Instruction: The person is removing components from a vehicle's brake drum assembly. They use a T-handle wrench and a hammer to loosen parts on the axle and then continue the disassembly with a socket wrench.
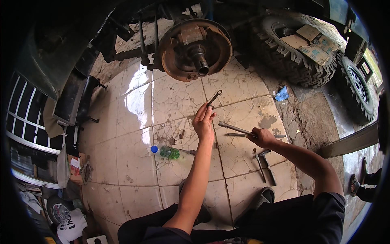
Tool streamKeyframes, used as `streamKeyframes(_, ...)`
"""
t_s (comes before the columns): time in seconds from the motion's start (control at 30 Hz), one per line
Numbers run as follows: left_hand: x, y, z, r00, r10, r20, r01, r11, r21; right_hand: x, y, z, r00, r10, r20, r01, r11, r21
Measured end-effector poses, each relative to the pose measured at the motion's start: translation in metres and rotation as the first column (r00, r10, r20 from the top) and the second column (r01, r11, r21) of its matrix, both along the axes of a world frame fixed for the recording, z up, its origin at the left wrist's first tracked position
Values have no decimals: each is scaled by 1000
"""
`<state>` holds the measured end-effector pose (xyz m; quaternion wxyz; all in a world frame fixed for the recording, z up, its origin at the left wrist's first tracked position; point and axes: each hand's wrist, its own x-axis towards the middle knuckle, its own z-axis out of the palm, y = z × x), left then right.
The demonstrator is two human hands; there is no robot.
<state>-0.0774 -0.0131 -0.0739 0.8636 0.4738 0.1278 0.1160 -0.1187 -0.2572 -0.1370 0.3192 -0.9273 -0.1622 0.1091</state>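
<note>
My left hand (204, 120) is raised over the tiled floor, its fingers pinched round a short dark wrench (214, 98) with a small ring-shaped end pointing up. In my right hand (264, 138) a long grey metal bar with a socket-like head (233, 127) points left. Beneath it a thin metal rod (238, 134) lies on the tiles. A combination wrench (260, 166) and an L-shaped metal tool (268, 166) lie below my right wrist. Left of my left forearm lies a clear bottle (168, 152) of green liquid with a blue cap, beside a partly hidden slim tool (187, 151).
Ahead hangs a rusty wheel hub (198, 53) under a vehicle. Big tyres (292, 61) with cardboard (313, 46) on them stand at the far right. A blue scrap (282, 94) lies nearby. Boxes and clutter line the left; another person's foot (355, 184) shows right.
</note>
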Motion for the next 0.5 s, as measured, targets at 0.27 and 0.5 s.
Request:
streamKeyframes(0.27,-19,-2,-31,998,-43,40,42,999,8,6,-5,-35,956,291,32,-283,947,-151)
streamKeyframes(0.5,-35,-4,-46,997,-71,21,68,990,121,10,8,-60,922,385,46,-363,899,-245)
